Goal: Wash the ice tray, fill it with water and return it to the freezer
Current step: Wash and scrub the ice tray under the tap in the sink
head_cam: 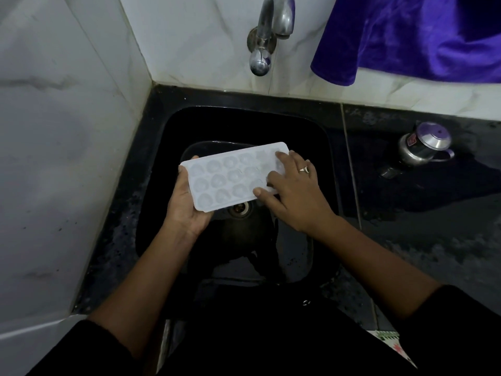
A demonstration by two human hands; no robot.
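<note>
A white plastic ice tray with several round cups is held level over the black sink. My left hand grips its near-left end from below, thumb on the edge. My right hand, wearing a ring, lies flat on the tray's right end with fingers spread over the cups. The metal tap juts from the marble wall above the sink; no water runs from it.
The sink drain shows just under the tray. A small steel pot with a lid stands on the wet black counter at right. A purple cloth hangs at top right. Marble walls close the left and back.
</note>
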